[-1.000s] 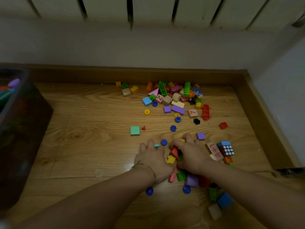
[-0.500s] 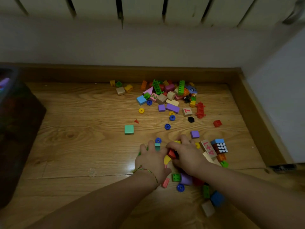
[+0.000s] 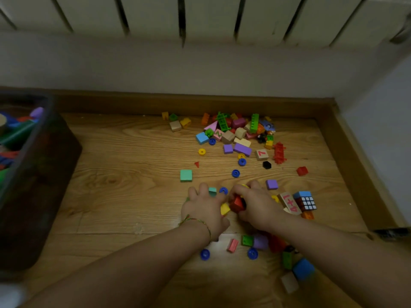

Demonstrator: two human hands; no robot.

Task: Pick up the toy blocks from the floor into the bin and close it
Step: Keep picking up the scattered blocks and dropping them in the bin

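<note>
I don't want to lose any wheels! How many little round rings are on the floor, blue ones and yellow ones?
Blue rings: 6
Yellow rings: 2
Total: 8
Two more yellow bits near the right hand are too hidden to tell.

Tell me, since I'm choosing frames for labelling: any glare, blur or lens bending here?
Head view: dim overall; pale glare on the floor near the left hand; the bin at the left edge is dark and smeared; the blue block at lower right is soft, the red block in the right hand clearer; the radiator ribs splay from the wide lens.
</note>
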